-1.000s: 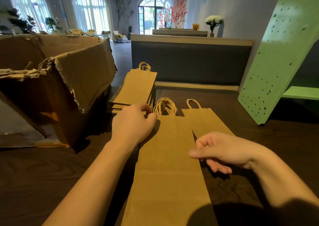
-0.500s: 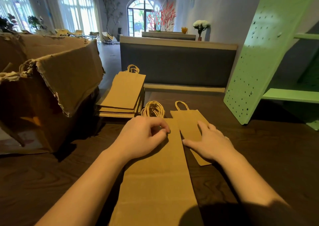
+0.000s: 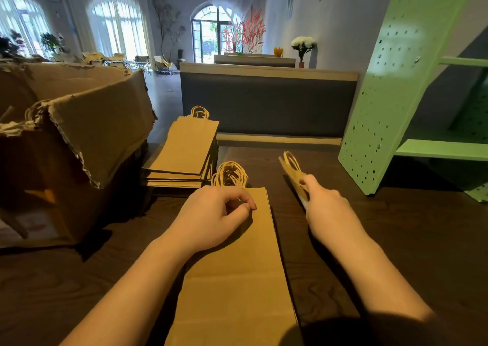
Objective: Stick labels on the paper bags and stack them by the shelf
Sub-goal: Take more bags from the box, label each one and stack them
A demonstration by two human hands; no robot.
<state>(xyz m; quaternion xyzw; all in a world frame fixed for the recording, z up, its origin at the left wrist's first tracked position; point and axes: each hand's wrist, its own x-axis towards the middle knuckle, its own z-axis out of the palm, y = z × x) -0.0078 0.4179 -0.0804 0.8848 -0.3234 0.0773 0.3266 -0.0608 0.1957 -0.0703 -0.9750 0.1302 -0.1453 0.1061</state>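
The left hand (image 3: 211, 215) and right hand (image 3: 326, 209) are bare, on bare forearms (image 3: 137, 279) running back from the fingers (image 3: 237, 194) to the lower edge. Farthest from the right fingers, a dark blur crosses that forearm: sleeve or shadow, unclear.

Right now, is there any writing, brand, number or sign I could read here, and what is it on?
No text here can be read.
Sticker low on the box: reddish marks, too blurred to read.
Bags: plain brown, no print showing.
Held bag in the right hand: no print showing on what can be seen.
Wall pictures: too small to tell.
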